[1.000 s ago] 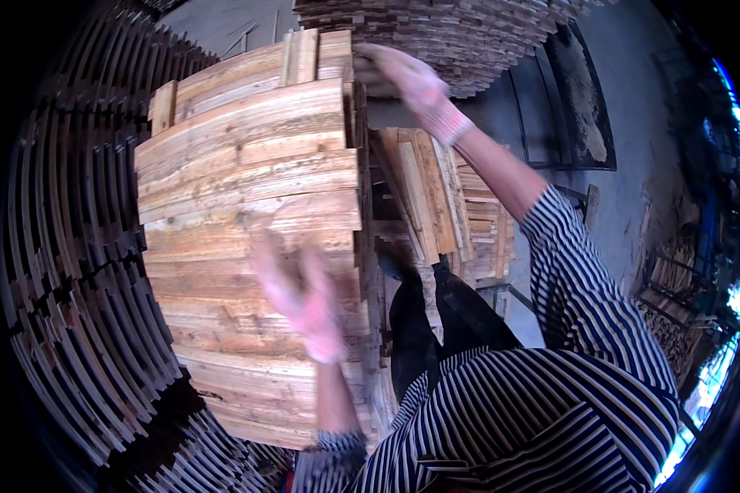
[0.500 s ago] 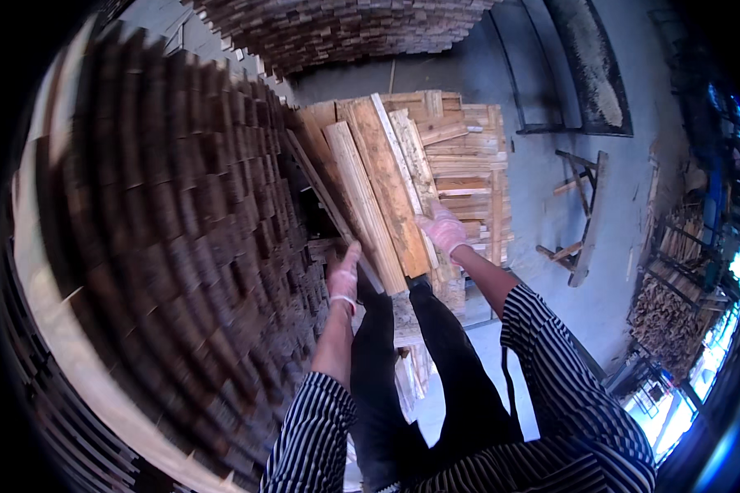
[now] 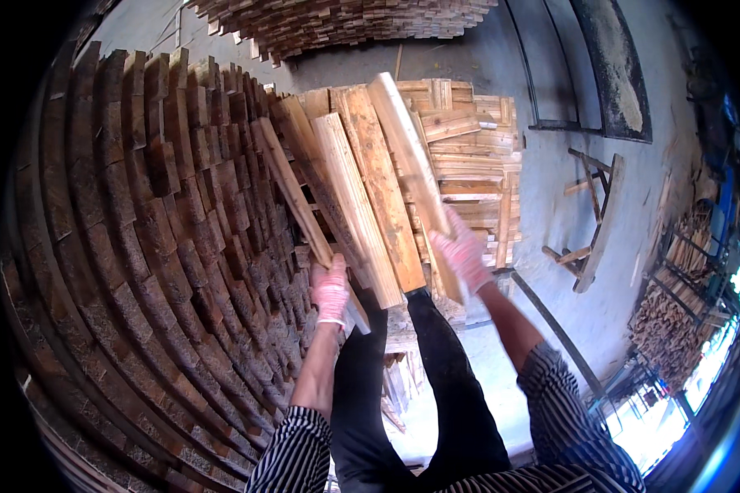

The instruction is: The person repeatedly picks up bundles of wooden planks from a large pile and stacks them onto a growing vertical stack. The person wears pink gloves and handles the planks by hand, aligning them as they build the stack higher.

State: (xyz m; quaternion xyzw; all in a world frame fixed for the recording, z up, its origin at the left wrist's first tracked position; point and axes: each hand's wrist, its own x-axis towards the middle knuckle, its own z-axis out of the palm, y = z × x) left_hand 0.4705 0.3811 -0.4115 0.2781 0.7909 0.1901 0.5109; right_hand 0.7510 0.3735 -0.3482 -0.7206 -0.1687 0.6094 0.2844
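My left hand (image 3: 330,289), in a pale pink-and-white glove, is closed on the near end of a narrow wooden board (image 3: 289,187), which slants away to the far left beside the dark wall of stacked wood. My gloved right hand (image 3: 462,251) grips another board (image 3: 403,135) along its right edge; this board is tilted, its far end raised. Between the two hands lie a pale grooved board (image 3: 355,205) and a wider, knotty orange-brown board (image 3: 380,177), both on a pile of timber (image 3: 473,164). The fingers of my right hand are partly hidden behind its board.
A tall stack of dark rough boards (image 3: 156,214) fills the left side. Another stack (image 3: 345,29) stands at the far end. On the grey floor to the right lies a wooden trestle (image 3: 592,214), with a dark-framed panel (image 3: 604,74) beyond it. Wood bundles (image 3: 674,316) sit far right.
The narrow board in my left hand has shifted left, away from the pile's boards. My right hand has taken hold of a board and tilted it up.
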